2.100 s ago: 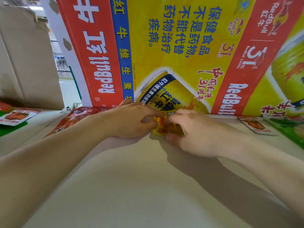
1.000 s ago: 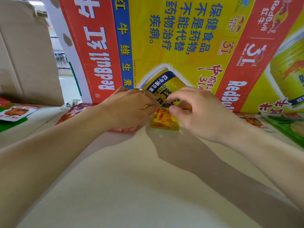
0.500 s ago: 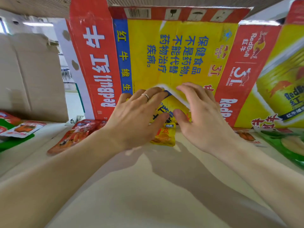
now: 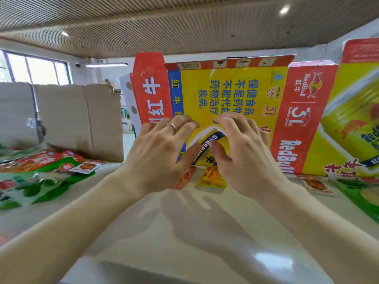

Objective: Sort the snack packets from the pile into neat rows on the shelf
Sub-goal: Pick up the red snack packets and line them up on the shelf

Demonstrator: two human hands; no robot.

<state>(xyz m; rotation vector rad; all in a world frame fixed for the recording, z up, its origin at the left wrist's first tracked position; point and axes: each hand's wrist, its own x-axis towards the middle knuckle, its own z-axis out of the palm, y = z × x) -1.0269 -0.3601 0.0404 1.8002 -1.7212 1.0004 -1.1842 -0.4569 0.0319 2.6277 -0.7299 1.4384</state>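
Note:
A small yellow snack packet [image 4: 212, 177] lies flat on the pale shelf surface [image 4: 184, 232] against the foot of a yellow and red carton wall. A red packet [image 4: 183, 179] lies just left of it, mostly hidden by my left hand. Both hands hover above the packets with fingers spread and relaxed, holding nothing. My left hand [image 4: 160, 152], with a ring on one finger, is left of the yellow packet. My right hand [image 4: 244, 152] is right of it. More packets lie in a loose green and red pile [image 4: 41, 175] at the far left.
The flattened drink carton [image 4: 235, 95] stands upright as a back wall across the middle and right. A brown cardboard box [image 4: 78, 119] stands at the back left. A white-edged packet [image 4: 317, 185] and a green packet [image 4: 363, 193] lie at the right.
Both hands let go of the yellow packet, which now lies flat by the carton, and lifted with fingers spread. The camera tilted up, showing the ceiling and more of the left pile.

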